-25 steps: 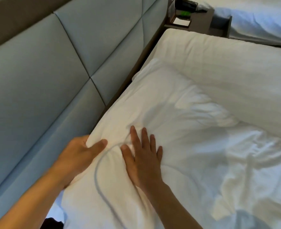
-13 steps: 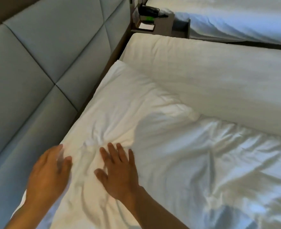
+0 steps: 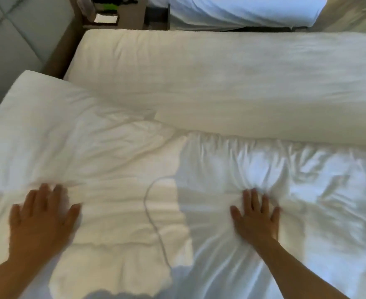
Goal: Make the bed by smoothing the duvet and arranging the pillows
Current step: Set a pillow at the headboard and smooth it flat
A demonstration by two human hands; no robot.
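A white pillow (image 3: pixel 65 130) lies at the left by the headboard, its near edge folded flat. My left hand (image 3: pixel 41 219) rests palm down on that edge, fingers spread, a little blurred. My right hand (image 3: pixel 255 219) presses flat on the wrinkled white duvet (image 3: pixel 307 190) to the right, fingers apart, with creases bunched ahead of the fingertips. A second long white pillow or folded duvet roll (image 3: pixel 221 78) lies across the far side of the bed. Neither hand grips anything.
A grey padded headboard (image 3: pixel 16 33) runs along the left. A brown bedside table (image 3: pixel 121 16) with small items stands at the top, and beyond it a second bed (image 3: pixel 242 9) with white linen. A thin curved line (image 3: pixel 154 216) crosses the bedding between my hands.
The view has swung right and down. My right hand has slid far to the right onto the duvet, and my left hand has moved onto the pillow's near edge; my hands are now wide apart.
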